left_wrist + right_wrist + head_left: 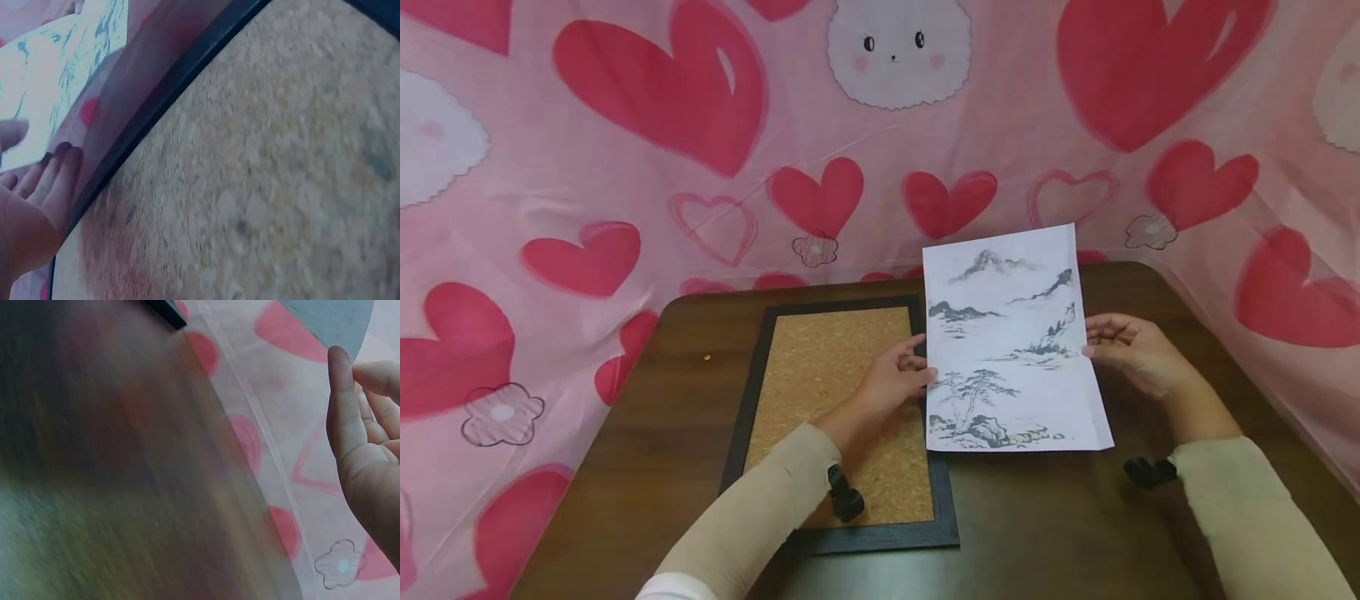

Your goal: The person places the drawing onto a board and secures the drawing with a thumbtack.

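Note:
A sheet of white paper (1000, 333) printed with an ink landscape of mountains and trees is held up, picture side toward the head camera. My left hand (887, 382) pinches its left edge, thumb in front and fingers behind. On the opposite edge, my right hand (1138, 358) grips it between thumb and fingers. Beneath my left forearm lies a cork board (827, 367) with a black frame (748, 400). The right wrist view shows the thumb and fingertips (340, 365) at one corner-like part of the sheet (340, 322).
The dark brown wooden table (1037, 525) carries the board left of centre. A tiny yellow item (707, 357) lies near the table's left side. Behind and around the table hangs a pink cloth (722, 275) with red hearts. Each wrist wears a small black camera (846, 496).

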### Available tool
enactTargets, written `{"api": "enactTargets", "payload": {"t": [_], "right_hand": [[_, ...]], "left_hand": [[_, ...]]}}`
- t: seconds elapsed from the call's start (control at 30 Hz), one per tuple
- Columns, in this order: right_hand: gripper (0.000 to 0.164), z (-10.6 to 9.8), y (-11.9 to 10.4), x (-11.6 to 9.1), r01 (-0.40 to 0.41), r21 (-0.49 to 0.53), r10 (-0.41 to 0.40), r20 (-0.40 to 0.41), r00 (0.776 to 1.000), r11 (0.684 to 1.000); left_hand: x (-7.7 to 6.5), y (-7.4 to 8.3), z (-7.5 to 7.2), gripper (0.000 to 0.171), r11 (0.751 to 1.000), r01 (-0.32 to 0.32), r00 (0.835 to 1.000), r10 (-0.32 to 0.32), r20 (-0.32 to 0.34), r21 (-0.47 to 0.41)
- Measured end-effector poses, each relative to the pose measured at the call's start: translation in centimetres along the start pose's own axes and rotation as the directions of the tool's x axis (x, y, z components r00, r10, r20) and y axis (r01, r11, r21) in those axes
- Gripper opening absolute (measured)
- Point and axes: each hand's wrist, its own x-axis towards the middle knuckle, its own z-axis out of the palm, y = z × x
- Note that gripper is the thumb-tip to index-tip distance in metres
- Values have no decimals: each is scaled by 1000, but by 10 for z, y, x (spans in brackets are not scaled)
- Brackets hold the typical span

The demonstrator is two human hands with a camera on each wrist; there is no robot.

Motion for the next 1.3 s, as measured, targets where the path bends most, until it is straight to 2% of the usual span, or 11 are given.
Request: {"api": "enactTargets", "payload": {"t": [0.13, 0.23, 0.47, 0.73, 0.87, 1.1, 1.3], "right_hand": [[38, 8, 3, -3, -1, -8, 1, -10, 1000, 1000], [34, 14, 5, -6, 8, 27, -8, -10, 1000, 1000], [43, 24, 12, -11, 37, 136, -44, 48, 998, 990], [45, 37, 14, -11, 44, 187, -60, 79, 995, 981], [44, 45, 15, -9, 50, 178, -69, 100, 993, 983], [45, 59, 19, -3, 49, 131, -66, 126, 990, 990], [44, 74, 24, 3, 32, 124, -46, 112, 993, 992]], "left_hand": [[1, -1, 5, 46, 1000, 8, 993, -9, -120, -9], [-1, -3, 5, 36, 1000, 4, 985, -9, -173, -25], [-10, -7, -2, 31, 994, -9, 992, -4, -125, -106], [-21, -6, -14, 35, 991, -20, 990, 0, -140, -136], [-27, -4, -23, 35, 989, -9, 987, -16, -161, -148], [-38, -1, -40, 37, 987, -30, 983, 0, -185, -159], [-47, 3, -56, 37, 988, 15, 973, -49, -225, -152]]}}
